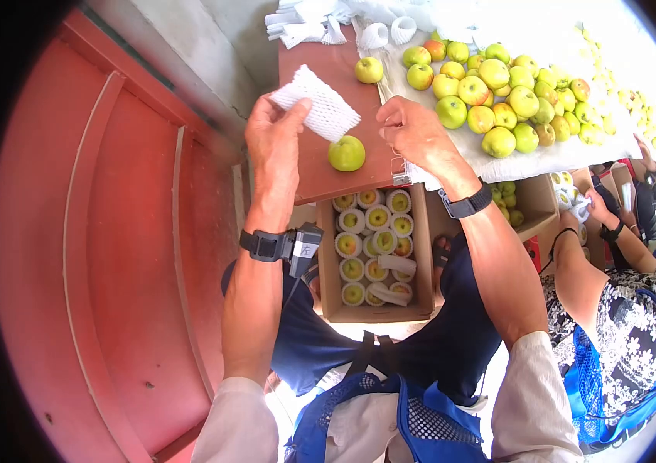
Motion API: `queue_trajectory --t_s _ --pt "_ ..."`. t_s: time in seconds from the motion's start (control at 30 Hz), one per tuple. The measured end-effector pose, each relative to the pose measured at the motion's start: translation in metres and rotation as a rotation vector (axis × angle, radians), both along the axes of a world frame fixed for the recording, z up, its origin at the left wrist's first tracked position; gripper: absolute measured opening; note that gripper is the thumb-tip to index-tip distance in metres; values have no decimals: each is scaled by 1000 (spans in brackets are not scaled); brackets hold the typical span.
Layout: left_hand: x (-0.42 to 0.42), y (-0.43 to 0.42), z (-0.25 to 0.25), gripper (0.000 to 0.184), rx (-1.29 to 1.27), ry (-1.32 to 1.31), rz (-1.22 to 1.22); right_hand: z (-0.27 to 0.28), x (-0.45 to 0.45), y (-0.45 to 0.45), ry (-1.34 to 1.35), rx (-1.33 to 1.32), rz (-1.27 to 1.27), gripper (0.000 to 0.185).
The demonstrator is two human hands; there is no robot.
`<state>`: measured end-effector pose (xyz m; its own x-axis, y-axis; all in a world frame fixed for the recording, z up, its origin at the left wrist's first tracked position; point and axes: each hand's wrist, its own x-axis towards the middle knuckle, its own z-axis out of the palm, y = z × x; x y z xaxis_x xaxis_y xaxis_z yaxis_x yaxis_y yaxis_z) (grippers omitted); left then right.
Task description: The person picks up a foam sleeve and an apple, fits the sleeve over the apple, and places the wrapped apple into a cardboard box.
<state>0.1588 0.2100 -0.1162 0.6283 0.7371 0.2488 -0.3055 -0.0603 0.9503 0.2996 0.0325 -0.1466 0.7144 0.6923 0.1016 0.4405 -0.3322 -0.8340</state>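
My left hand [272,143] pinches a flattened white foam net sleeve [316,104] between thumb and fingers, over the reddish-brown tabletop. Just under the sleeve's lower corner sits a green apple [346,153], touched by neither hand. To the right, my right hand [419,135] hovers with its fingers curled in and nothing visible between them, apart from the sleeve. A smaller yellow-green apple [369,70] rests farther back on the table. Below the table edge, a cardboard box [329,266] between my legs holds several apples in white foam sleeves.
Many loose apples [494,73] cover a white cloth at right. More foam sleeves [308,19] are heaped at the back. A red door [96,231] stands at left. Another person [613,324] works at right beside a box of apples [532,202].
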Motion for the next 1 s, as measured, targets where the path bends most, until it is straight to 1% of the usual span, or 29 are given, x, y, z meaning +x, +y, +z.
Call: queue_trajectory --t_s 0.13,0.2,0.27,0.33,0.37,0.4,0.43,0.47,0.5,0.53,0.6,0.73,0.8,0.83,0.9,0.97,1.0 --pt "-1 17 -1 22 -8 -5 60 -5 0 6 30 0 66 30" --pt "-4 23 -3 22 1 -11 62 -7 -10 9 -44 -91 115 33" --pt "-6 26 -5 23 8 -15 65 -8 -10 13 -47 -118 93 30" --pt "-9 28 -5 24 -95 -36 43 -7 -10 19 -58 -143 76 26" --pt "-11 30 -5 24 -92 -41 44 -6 -9 20 8 -58 55 26" --pt "-14 31 -6 24 -174 -62 -4 -2 -10 21 74 25 33 25" --pt "-15 31 -7 24 -256 -84 -52 3 -11 20 67 27 32 25" --pt "-15 32 -8 24 -254 -89 -52 8 -13 18 184 101 66 24" --pt "-16 32 -7 25 -325 -82 -80 16 -18 17 302 175 102 24" --pt "-17 32 -7 25 -395 -74 -107 23 -23 16 297 177 104 24" --pt "-16 30 -8 25 -410 -80 -105 32 -33 14 497 387 147 15" --pt "-17 25 -8 25 -442 -87 -114 30 -31 15 548 412 162 17" --pt "-15 22 -8 25 -460 -85 -143 28 -31 15 716 486 128 20" --pt "-13 20 -7 25 -479 -81 -167 27 -30 15 715 489 125 20" --pt "-11 16 -3 24 -497 -89 -180 26 -27 16 865 539 84 21" --pt "-9 12 0 23 -517 -96 -193 23 -22 15 838 536 125 21" --pt "-9 11 0 24 -460 -81 -185 23 -20 14 811 530 167 21"
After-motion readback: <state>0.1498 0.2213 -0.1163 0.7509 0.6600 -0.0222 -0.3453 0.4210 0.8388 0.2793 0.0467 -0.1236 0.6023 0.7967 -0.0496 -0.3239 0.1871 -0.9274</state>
